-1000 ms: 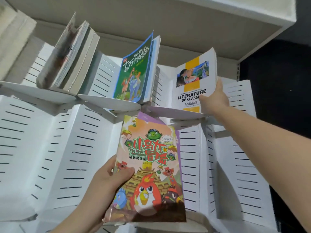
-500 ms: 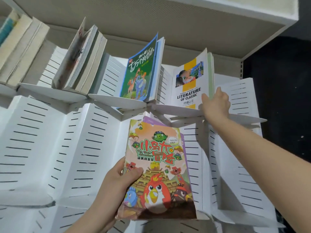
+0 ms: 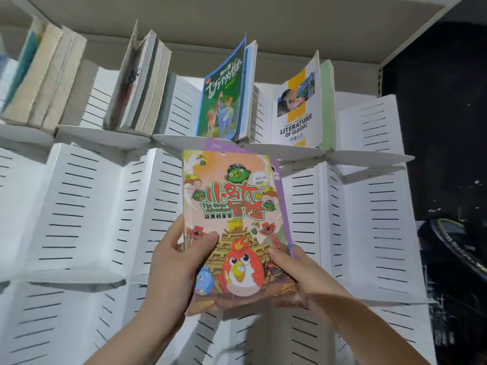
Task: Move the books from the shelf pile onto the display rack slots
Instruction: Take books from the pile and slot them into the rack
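You have two hands in view, the left hand (image 3: pixel 176 262) and right hand (image 3: pixel 303 275), low in the frame. Between them sit at least two books (image 3: pixel 232 227), cartoon cover in front. Across the top row, four rack slots (image 3: pixel 287 153) carry books; the fifth, far right, carries none.
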